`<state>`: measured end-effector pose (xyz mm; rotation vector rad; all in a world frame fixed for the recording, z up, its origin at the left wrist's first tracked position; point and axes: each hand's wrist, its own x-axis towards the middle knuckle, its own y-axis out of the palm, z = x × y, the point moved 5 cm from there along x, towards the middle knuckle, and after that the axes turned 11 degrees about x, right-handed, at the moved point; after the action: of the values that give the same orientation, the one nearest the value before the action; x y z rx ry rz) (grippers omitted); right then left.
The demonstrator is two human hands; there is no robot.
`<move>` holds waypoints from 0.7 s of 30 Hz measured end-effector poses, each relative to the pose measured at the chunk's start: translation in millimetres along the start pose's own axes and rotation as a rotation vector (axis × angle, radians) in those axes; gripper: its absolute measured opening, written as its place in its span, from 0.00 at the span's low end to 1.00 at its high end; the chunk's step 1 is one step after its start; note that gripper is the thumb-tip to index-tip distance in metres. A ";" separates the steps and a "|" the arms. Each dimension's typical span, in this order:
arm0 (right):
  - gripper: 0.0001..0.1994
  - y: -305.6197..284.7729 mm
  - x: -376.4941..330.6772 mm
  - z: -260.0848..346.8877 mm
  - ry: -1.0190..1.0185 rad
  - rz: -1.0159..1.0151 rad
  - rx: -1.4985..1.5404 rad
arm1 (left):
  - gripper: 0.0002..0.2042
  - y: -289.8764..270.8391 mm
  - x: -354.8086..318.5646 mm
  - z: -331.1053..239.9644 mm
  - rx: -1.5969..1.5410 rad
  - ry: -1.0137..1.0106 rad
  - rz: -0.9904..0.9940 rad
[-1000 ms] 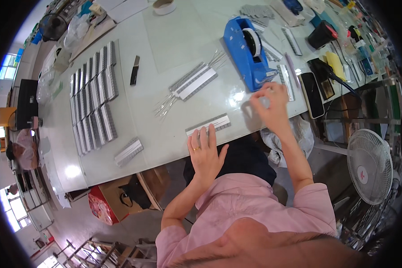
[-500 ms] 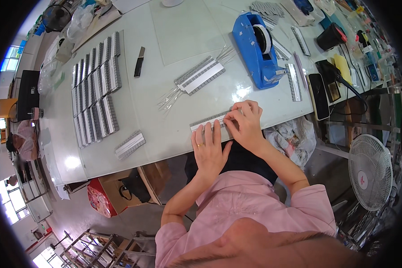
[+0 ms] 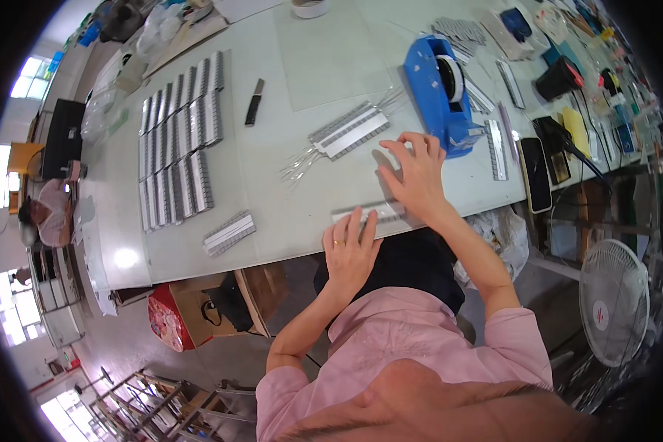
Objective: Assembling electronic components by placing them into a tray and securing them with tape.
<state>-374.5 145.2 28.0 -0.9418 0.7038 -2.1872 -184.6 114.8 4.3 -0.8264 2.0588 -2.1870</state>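
Observation:
A grey-and-white ladder-patterned strip [image 3: 389, 209] lies along the table's near edge. My left hand [image 3: 348, 258] rests its outstretched fingertips on this strip, partly covering it. My right hand [image 3: 418, 179] is raised beyond the strip, fingers apart and curved, with nothing visible in them. Just past that hand stands a blue tape dispenser [image 3: 427, 81] with a roll in it. Left of the dispenser lies a wider bundle of similar strips [image 3: 350, 131], thin pale wire-like strands spreading from both ends. A shorter striped piece [image 3: 229, 233] sits to the left of my left hand.
Rows of stacked grey-and-white strips [image 3: 180, 144] cover the left of the table. A black-handled knife [image 3: 254, 103] lies beside them. At right are a phone [image 3: 535, 175], a single strip [image 3: 497, 149] and a black cup-like container [image 3: 558, 79]. A white fan [image 3: 614, 302] stands off the table.
My right hand has come off the strip and moved away toward the tape dispenser, its fingers spreading. My left hand stays on the strip. The whole view has shifted slightly.

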 end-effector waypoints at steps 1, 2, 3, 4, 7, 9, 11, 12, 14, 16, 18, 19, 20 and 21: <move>0.23 2.7 10.3 1.0 -0.071 0.002 0.003 | 0.27 2.5 -7.4 4.4 0.023 0.052 -0.054; 0.23 7.3 22.0 -3.3 -0.088 0.007 0.019 | 0.23 -0.4 -12.7 8.2 0.032 0.074 -0.157; 0.23 15.1 33.2 -2.5 -0.222 0.057 0.016 | 0.23 1.5 -20.9 15.4 0.051 0.060 -0.157; 0.23 22.4 42.1 -0.6 -0.357 0.105 0.014 | 0.22 1.3 -31.4 20.4 0.042 0.107 -0.181; 0.21 35.4 62.2 -9.7 -0.422 0.256 0.063 | 0.20 -19.8 -45.7 45.8 0.109 0.153 -0.201; 0.19 33.5 66.1 -8.5 -0.447 0.258 0.111 | 0.19 -34.0 -54.9 84.1 0.297 0.088 -0.136; 0.18 31.5 63.9 -8.1 -0.457 0.255 0.066 | 0.18 -46.2 -58.3 143.2 0.377 -0.078 -0.241; 0.17 30.6 60.8 -8.8 -0.445 0.238 0.058 | 0.18 -50.4 -57.3 168.2 0.435 -0.114 -0.226; 0.16 30.3 54.8 -4.7 -0.449 0.214 0.056 | 0.18 -58.9 -60.1 203.5 0.508 -0.155 -0.207; 0.13 28.0 47.9 0.8 -0.427 0.183 0.006 | 0.17 -59.1 -62.8 224.2 0.425 -0.135 -0.145; 0.12 25.0 35.9 -0.8 -0.415 0.183 -0.002 | 0.18 -60.2 -62.3 225.3 0.378 -0.116 -0.111; 0.11 23.4 29.5 -0.9 -0.409 0.184 -0.006 | 0.18 -61.1 -63.4 223.8 0.367 -0.116 -0.088; 0.11 21.4 23.3 4.2 -0.405 0.178 -0.009 | 0.19 -63.8 -64.0 219.3 0.354 -0.116 -0.065; 0.11 18.5 15.7 7.7 -0.394 0.178 -0.006 | 0.21 -62.8 -66.6 212.4 0.340 -0.106 -0.035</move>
<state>-370.5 120.0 26.8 -1.2187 0.5788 -1.7743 -23.7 -48.3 36.4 -0.9184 1.5737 -2.3586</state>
